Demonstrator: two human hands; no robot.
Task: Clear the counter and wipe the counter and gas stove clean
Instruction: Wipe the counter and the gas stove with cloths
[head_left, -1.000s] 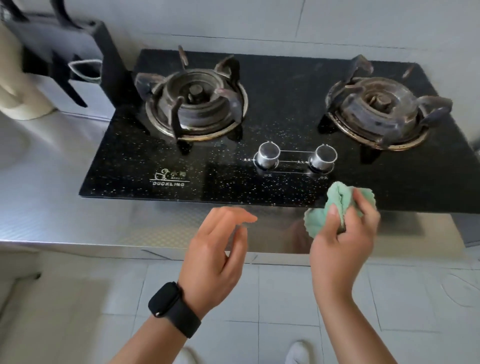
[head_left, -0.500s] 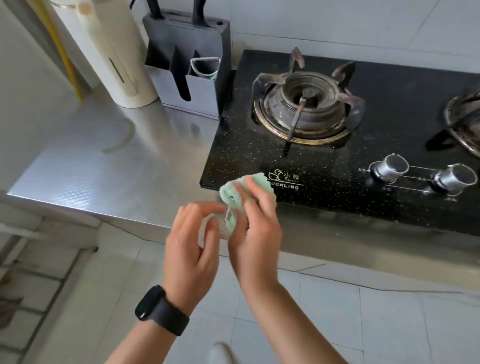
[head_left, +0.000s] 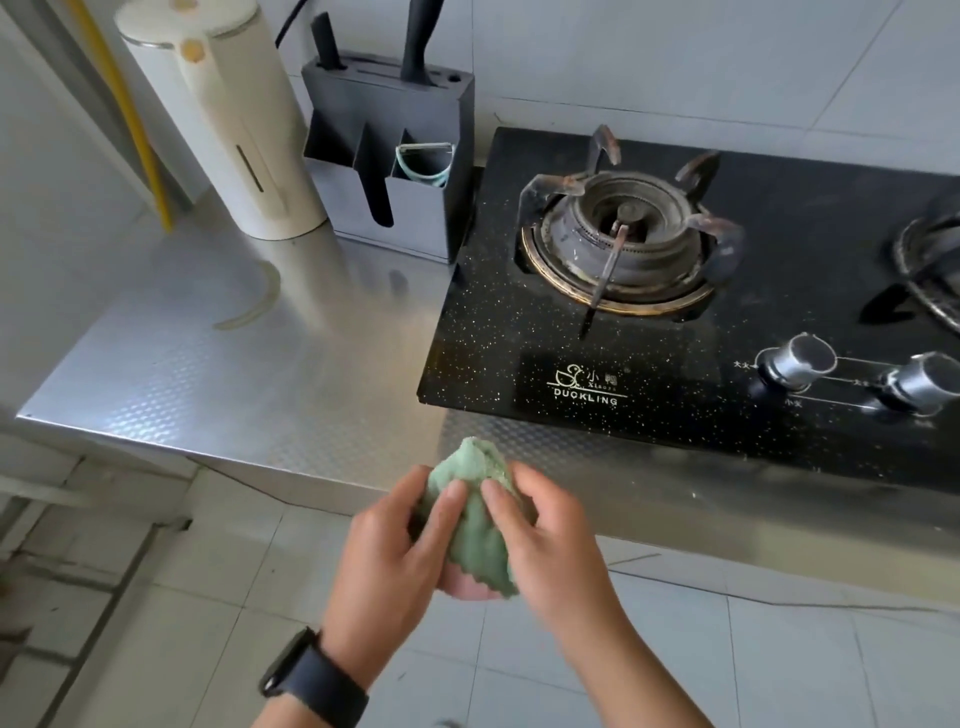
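Left hand (head_left: 389, 556) now on green cloth (head_left: 475, 538) beside right hand (head_left: 550, 545), fingers (head_left: 449, 501) of both tight round it.

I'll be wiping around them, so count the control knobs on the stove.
2. The left knob sits front-right of the left burner; the right knob beside it, at the frame's edge. More may lie beyond.
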